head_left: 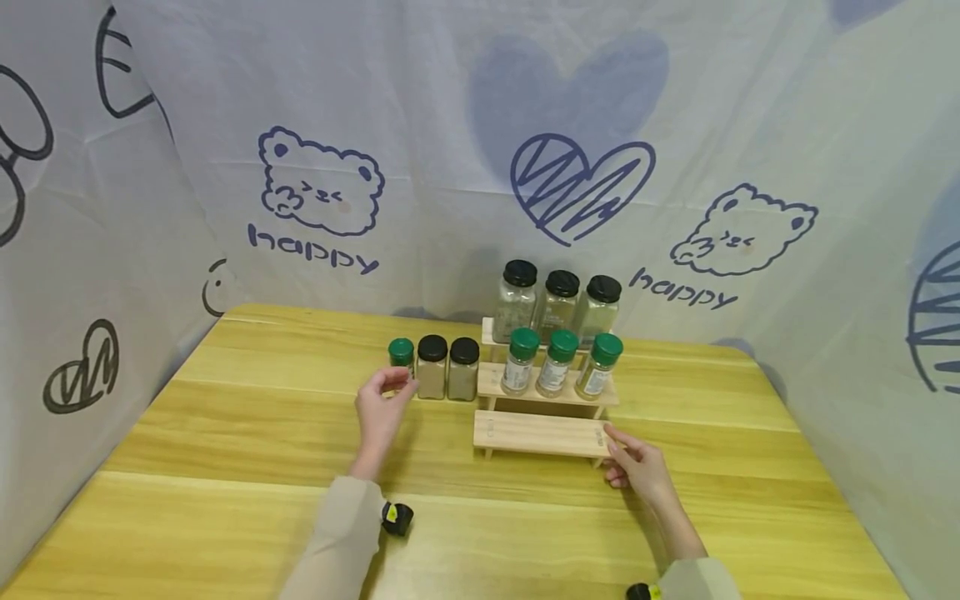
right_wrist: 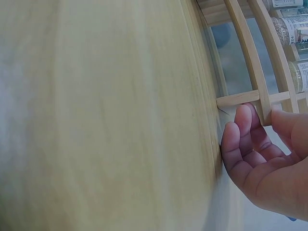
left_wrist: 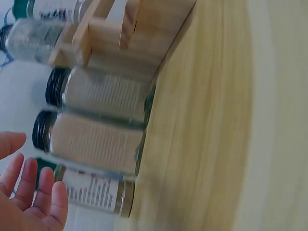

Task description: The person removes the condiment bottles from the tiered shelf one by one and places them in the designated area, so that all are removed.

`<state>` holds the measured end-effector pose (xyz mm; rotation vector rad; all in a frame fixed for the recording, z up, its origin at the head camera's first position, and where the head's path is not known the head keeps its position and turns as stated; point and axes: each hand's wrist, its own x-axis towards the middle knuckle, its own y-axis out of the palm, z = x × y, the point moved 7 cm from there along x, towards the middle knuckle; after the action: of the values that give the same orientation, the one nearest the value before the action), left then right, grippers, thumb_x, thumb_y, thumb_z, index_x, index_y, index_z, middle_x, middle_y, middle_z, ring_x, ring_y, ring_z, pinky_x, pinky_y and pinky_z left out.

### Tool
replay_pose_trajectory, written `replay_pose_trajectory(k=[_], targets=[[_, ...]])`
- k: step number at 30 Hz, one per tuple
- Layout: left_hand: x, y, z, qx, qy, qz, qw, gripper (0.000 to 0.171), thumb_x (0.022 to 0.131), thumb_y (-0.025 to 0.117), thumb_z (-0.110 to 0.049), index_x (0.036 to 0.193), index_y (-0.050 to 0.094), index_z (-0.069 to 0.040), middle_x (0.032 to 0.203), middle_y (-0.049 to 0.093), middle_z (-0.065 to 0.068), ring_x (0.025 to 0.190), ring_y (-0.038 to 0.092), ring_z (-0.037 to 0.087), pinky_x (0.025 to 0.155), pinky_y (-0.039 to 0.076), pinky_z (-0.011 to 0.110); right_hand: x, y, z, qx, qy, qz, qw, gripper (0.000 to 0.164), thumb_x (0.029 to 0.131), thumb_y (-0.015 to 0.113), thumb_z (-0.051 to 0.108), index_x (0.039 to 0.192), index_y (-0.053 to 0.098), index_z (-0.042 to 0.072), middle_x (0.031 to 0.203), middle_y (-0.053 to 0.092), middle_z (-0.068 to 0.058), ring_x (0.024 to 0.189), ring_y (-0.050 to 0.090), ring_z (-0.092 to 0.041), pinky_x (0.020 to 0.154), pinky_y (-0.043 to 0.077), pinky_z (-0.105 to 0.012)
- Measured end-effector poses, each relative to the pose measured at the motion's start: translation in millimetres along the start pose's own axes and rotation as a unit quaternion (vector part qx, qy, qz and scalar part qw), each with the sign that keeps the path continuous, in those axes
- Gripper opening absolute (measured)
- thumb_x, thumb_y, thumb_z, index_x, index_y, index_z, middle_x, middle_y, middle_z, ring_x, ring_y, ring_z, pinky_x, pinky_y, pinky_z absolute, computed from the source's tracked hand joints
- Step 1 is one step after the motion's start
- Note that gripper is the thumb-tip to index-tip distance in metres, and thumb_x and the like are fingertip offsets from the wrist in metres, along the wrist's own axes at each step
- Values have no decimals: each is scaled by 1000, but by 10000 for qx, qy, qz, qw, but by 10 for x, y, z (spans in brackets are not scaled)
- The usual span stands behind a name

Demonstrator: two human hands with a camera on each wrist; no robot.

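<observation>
My left hand [head_left: 381,408] is beside a small green-capped spice jar [head_left: 401,351], the leftmost of a row. In the left wrist view its fingers [left_wrist: 44,187] are loosely bent and spread from the thumb, partly covering the jar's green cap; nothing is held. Two black-capped jars [head_left: 432,371] [head_left: 463,372] stand between that jar and a three-step wooden spice rack [head_left: 540,433]. With thumb and fingers, my right hand [head_left: 643,468] pinches the right end of the rack's lowest step. That grip on the step's edge [right_wrist: 263,108] shows in the right wrist view.
Black-capped jars [head_left: 561,304] fill the rack's top step, and green-capped jars [head_left: 557,364] stand on the middle one. The lowest step is bare. A wood-grain table [head_left: 247,433] lies beneath, with a printed white cloth [head_left: 442,108] behind it and at both sides.
</observation>
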<state>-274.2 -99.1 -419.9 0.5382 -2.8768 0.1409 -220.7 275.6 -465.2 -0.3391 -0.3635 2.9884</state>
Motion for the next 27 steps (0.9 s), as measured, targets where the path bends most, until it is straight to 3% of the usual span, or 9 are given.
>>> replay_pose_trajectory(k=[7,20,27], targets=[[-131,213,-69,-185,284,304,9990,20,74,67,4,93,60,10,89,61,23,75,57,21,62,46,17,3,-2,-4,-5,13,-15,10000,37,92,48,8,128,43,0,74,63,-13,52,56,-12,51,50,-25],[-346,579,-206,-347,431,994,9935,23,74,69,0,94,60,9,89,61,22,80,58,30,63,47,23,16,-6,-19,-16,21,-35,10000,36,92,48,8,128,45,1,74,63,-13,52,56,-13,51,50,-25],[-386,792,-337,-665,399,1358,9877,31,76,69,-3,101,57,11,95,58,25,85,55,37,65,47,23,9,-7,-20,-34,-16,1,10000,38,92,49,8,128,43,-1,74,63,-14,52,56,-13,51,51,-25]])
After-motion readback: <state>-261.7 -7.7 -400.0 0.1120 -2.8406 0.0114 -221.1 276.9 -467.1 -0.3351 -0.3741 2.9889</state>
